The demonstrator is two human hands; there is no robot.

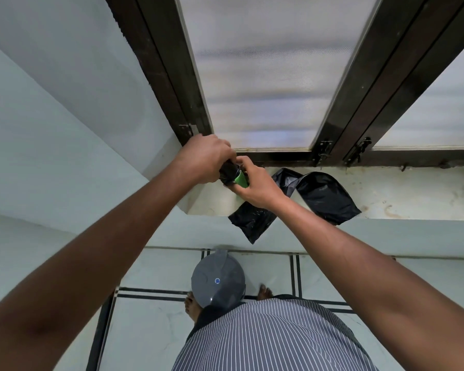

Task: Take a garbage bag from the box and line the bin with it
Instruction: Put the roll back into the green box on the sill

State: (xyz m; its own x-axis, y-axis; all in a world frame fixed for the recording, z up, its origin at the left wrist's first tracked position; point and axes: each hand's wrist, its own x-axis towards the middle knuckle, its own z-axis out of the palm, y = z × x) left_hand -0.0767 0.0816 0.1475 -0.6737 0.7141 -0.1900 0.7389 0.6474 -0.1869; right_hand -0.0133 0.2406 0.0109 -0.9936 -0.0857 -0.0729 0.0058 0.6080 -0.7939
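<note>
Both hands grip a black bag roll [229, 171]: left hand [205, 159] curled round its black end, right hand [257, 187] round the green end. A loose bag [319, 196] trails rightward from the grip. The lidded bin [217, 279] stands directly below.

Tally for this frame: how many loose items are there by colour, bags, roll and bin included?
Black: 2, the garbage bag unrolled on the sill and the bag roll gripped by both hands.
Green: 1, the roll's wrapper.
Grey: 1, the bin lid on the floor.
Total: 4
</note>
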